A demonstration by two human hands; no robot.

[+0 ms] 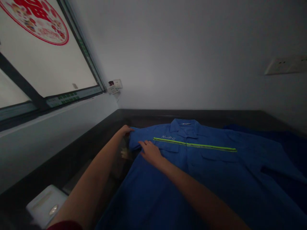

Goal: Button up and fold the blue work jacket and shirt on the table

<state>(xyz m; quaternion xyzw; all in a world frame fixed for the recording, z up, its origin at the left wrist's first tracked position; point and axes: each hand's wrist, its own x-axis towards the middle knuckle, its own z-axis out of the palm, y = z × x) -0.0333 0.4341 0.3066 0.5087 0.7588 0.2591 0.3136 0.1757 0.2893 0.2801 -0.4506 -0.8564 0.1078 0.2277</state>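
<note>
A blue work jacket (211,166) lies spread out front side up, collar at the far end, with a yellow-green stripe across the chest and white lettering on one side. At the end of its left-lying sleeve, my left hand (125,130) is closed on the fabric edge. My right hand (151,152) rests on the jacket near the armpit and the stripe's left end, its fingers extended and apart. The jacket's lower part runs into shadow beneath my right forearm.
Darker blue cloth (275,137) lies under and beyond the jacket at right. A white box-like object (46,204) sits at lower left on the dark surface (148,113). Walls meet behind it, with a window (72,73) at left and sockets (117,83) in the corner.
</note>
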